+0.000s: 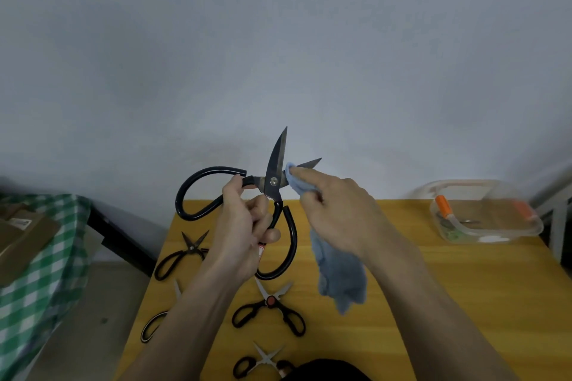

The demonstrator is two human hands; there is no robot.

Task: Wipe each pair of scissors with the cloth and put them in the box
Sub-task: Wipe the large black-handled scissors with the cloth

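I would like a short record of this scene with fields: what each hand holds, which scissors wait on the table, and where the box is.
left hand: grips the handles of the large black scissors, blades open
right hand: presses the blue cloth on one blade
waiting on the yellow table: four smaller pairs lying below the hands
clear plastic box: far right of the table, some items already inside

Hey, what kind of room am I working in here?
Probably a plain home or workshop corner: a small yellow wooden table against a bare grey wall, with a green-and-white checked cloth covering furniture alongside.
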